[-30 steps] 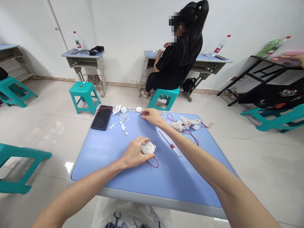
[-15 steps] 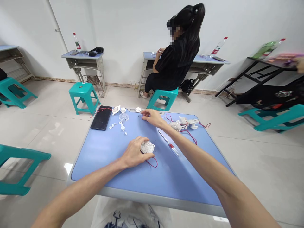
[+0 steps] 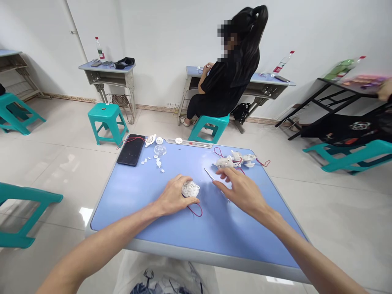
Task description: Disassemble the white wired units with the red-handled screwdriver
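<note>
At the left of the pale blue table (image 3: 196,255), a black smartphone (image 3: 131,150) is lying near the far edge, with small white plastic parts (image 3: 152,161) and a clear plastic dome (image 3: 160,150) scattered just to its right. Moving right, the left hand (image 3: 175,196) is cupping a round white plastic housing (image 3: 190,189) from above, fingers curled around it, and a thin red wire (image 3: 196,210) is trailing from it toward the near side. The housing is sitting mid-table, pressed against the tabletop. Next along, the right hand (image 3: 239,188) is reaching open, fingers spread and nothing gripped, over a slim screwdriver (image 3: 208,174); whether they are touching it, I cannot tell. Further right, white plastic assemblies with red wires (image 3: 234,160) are lying near the far edge. A firm, flat-palmed hold stops the housing skidding, and taking the screwdriver by its handle avoids snagging the wire.
</note>
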{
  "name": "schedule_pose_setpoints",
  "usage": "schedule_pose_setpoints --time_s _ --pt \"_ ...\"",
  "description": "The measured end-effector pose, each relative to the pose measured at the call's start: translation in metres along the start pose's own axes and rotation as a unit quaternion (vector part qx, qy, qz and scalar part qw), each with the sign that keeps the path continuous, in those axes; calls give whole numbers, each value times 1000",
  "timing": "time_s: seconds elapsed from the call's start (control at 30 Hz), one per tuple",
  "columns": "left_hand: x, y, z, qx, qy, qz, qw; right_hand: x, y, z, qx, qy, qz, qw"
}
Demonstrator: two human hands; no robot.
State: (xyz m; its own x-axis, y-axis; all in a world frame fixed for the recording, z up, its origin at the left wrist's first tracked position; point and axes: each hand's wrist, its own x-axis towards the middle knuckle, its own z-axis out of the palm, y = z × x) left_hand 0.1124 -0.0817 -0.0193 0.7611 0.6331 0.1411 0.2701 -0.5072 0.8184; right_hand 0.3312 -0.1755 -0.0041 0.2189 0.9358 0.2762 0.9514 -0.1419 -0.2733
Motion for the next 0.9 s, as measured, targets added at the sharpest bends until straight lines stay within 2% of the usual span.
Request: schedule_pose_setpoints --time_s 0.1,0.17,0.37,0.5,0.6,0.73,0.83,0.9 --pt "0 0 -1 13 -4 6 1000 -30 8 1 1 -22 62 998" --pt "0 -1 -1 19 -6 13 1000 -41 9 5 10 -34 94 995" --pt "0 -4 1 9 7 15 1000 -42 2 15 -14 -51 146 988" --pt "0 -5 2 8 9 6 1000 -39 2 11 30 -11 143 989" --pt "0 -5 2 11 8 11 1000 -38 2 -5 133 24 150 979" --pt "1 -5 2 17 1 19 1000 -36 -10 -42 254 74 142 954" --pt "1 -6 2 22 2 23 999 -34 -27 -66 295 75 105 947" --pt "1 -7 3 27 1 29 999 -30 -41 -76 301 85 57 948"
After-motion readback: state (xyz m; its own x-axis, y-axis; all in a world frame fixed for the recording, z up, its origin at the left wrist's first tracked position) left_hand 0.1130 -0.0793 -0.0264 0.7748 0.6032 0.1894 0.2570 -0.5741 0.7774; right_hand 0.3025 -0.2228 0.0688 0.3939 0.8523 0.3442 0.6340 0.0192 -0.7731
